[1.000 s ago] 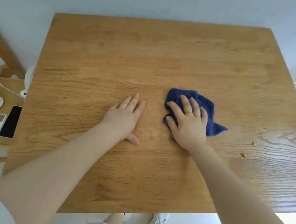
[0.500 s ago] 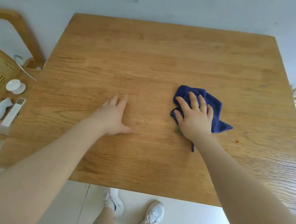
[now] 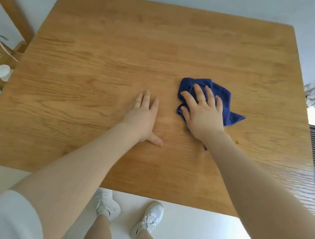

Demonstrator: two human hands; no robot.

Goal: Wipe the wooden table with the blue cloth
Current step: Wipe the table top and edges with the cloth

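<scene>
cloth under the right hand, right of the table's middle

the right hand [image 3: 204,116] is pressing flat on the blue cloth [image 3: 222,95], its fingers straight and spread, not curled round it. the cloth is lying bunched on the wooden table [image 3: 123,42], a little right of centre, one corner poking out toward the right. the left hand [image 3: 143,115] is resting palm down on the bare wood just beside it, fingers straight and together, thumb out, holding nothing. white shoes [image 3: 150,218] are showing below the near edge.
</scene>
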